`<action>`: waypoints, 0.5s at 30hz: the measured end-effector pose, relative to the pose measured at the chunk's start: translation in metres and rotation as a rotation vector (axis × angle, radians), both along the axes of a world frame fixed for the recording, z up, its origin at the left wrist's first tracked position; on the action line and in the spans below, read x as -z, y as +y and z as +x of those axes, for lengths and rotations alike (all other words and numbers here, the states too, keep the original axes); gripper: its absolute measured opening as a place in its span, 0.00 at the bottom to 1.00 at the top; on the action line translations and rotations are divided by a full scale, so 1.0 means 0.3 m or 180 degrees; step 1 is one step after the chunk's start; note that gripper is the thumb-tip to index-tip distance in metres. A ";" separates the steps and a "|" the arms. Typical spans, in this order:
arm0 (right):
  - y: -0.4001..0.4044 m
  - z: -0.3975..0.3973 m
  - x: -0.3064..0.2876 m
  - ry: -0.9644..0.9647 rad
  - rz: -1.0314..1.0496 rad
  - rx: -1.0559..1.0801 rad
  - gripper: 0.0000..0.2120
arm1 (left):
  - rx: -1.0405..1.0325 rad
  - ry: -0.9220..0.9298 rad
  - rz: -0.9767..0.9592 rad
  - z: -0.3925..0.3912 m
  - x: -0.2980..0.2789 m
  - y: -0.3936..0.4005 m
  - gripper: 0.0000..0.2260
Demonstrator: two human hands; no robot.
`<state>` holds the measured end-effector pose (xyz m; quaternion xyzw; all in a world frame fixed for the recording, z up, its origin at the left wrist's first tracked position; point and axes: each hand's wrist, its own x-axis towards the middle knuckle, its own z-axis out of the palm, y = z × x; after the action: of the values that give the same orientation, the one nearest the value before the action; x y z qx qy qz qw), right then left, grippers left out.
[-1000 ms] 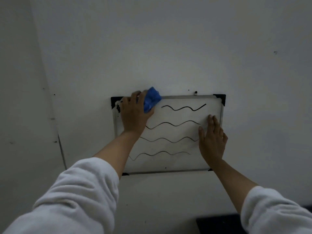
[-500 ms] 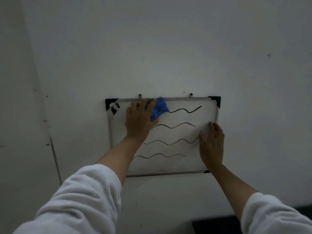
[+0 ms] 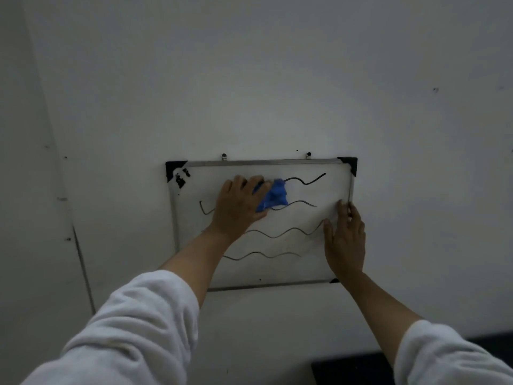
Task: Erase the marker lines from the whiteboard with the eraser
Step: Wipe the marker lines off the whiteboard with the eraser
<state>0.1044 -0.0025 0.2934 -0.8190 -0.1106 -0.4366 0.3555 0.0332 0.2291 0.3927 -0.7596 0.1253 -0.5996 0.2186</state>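
The whiteboard (image 3: 337,187) hangs on the wall (image 3: 249,79), and since a second ago its top wavy line (image 3: 308,179) has lost its left stretch, so only the right part and three lower lines remain. The left hand (image 3: 238,207) has swept rightward from the upper left corner, fingers pressed together over the blue eraser (image 3: 274,196), flat on the board between the top two lines. The right hand (image 3: 345,240), fingers spread, braces the right edge.
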 end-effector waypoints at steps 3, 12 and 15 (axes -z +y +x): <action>-0.008 0.001 0.006 0.0024 -0.0022 0.0016 0.28 | 0.0257 -0.0108 -0.1179 0.016 -0.018 -0.031 0.25; -0.018 -0.004 0.005 0.0117 -0.0011 -0.0088 0.28 | 0.0209 -0.0148 -0.1023 0.045 0.032 -0.097 0.27; -0.033 -0.001 0.031 0.0181 0.0206 -0.0304 0.28 | 0.0241 -0.0330 -0.2247 0.054 0.012 -0.164 0.25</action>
<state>0.1040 -0.0123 0.2841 -0.8129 -0.1252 -0.3990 0.4052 0.0494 0.1798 0.3892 -0.7516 -0.0728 -0.6514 -0.0735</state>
